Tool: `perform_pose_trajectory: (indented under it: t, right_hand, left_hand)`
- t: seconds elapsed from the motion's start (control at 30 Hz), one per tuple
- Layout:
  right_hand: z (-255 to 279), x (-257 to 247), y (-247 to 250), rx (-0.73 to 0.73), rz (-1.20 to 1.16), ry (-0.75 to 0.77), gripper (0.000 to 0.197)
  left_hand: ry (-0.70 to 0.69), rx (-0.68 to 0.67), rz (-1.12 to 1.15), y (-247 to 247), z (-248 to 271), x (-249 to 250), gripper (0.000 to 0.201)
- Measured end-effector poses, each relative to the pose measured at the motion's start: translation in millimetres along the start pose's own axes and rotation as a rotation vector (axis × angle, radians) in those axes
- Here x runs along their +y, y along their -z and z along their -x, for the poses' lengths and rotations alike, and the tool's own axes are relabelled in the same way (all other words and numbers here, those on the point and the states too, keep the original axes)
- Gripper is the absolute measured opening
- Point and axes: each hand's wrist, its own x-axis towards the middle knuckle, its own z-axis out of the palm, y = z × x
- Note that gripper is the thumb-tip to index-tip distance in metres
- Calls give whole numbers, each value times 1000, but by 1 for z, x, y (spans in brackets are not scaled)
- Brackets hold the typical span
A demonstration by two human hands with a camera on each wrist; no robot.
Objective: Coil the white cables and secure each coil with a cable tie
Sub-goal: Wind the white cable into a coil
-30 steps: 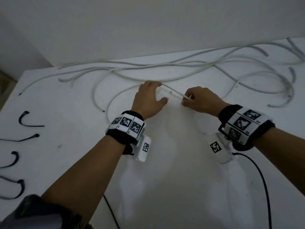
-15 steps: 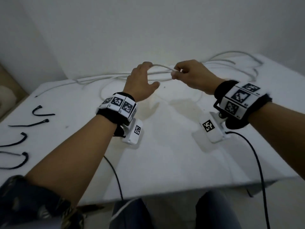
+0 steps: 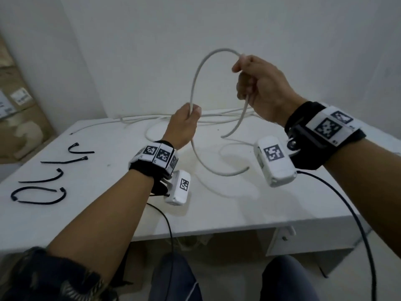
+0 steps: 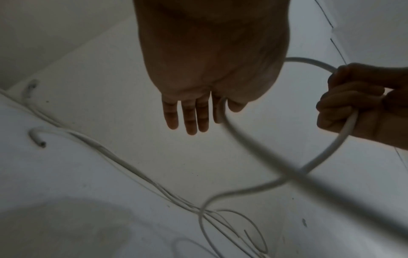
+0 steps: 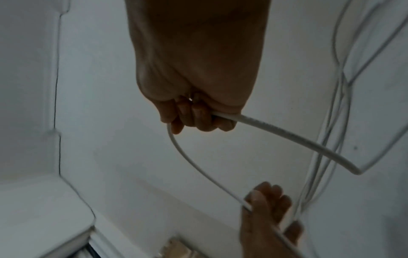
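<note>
A white cable [image 3: 196,72] arcs through the air between my hands, above the white table [image 3: 217,213]. My left hand [image 3: 192,109] pinches it between thumb and forefinger; the left wrist view shows the other fingers [image 4: 189,118] straight. Below that pinch the cable drops to the table and curls to the right. Higher up, my right hand [image 3: 245,79] grips the cable in a fist [image 5: 194,118], and a short tail [image 3: 238,122] hangs from it. Several black cable ties [image 3: 41,195] lie on the table's left part.
More white cables [image 3: 152,118] lie tangled along the table's back edge by the wall. Cardboard boxes [image 3: 19,118] stand to the left of the table. Black camera leads [image 3: 347,213] hang from my wrists over the front edge, above my knees.
Both hands have risen off the table with the cable. The right hand climbed higher and closed into a fist, so the straight stretch between them became a tall arc.
</note>
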Motion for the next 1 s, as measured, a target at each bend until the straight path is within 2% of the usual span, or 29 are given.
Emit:
perform_pose_trajectory:
  t: [0.17,0.3,0.37,0.43,0.53,0.6,0.67,0.7,0.77,0.8,0.83,0.9,0.97,1.0]
  right_hand:
    - [-10,-10,-7,75,-419,-75,30]
    - [-19,3,-4,121,-682,-85,33]
    - [-23,12,2,176,-748,-108,35]
    - [-28,25,12,266,-721,-192,37]
    - [-25,54,30,405,-467,-432,37]
    - [-15,75,39,393,-155,-587,28]
    - [-7,93,43,340,186,-660,12]
    - [-5,100,44,325,321,-650,10]
    - [-5,108,42,278,531,-533,46]
    - [-5,108,38,219,598,-427,58]
    - [-7,107,33,132,664,-317,62]
    - [-13,105,21,-68,870,-169,58]
    - [-25,106,10,-211,1012,-135,51]
    - [-32,107,7,-255,989,-150,44]
  left_hand:
    - [70,-72,283,-10,12,4,24]
    - [64,-166,382,-17,18,7,26]
    - [64,-161,379,-17,19,3,28]
    - [73,-146,388,-15,16,-2,27]
    - [73,-121,351,-7,7,-11,25]
    - [86,-93,294,-1,-2,-18,23]
    - [109,-86,238,5,-13,-25,23]
    - [125,-89,212,7,-18,-27,23]
    - [152,-93,176,11,-26,-32,21]
    - [159,-96,170,12,-30,-35,20]
    - [162,-101,172,13,-34,-36,20]
    - [163,-114,196,16,-41,-38,20]
    - [168,-110,218,19,-51,-40,23]
    - [173,-98,223,22,-56,-42,26]
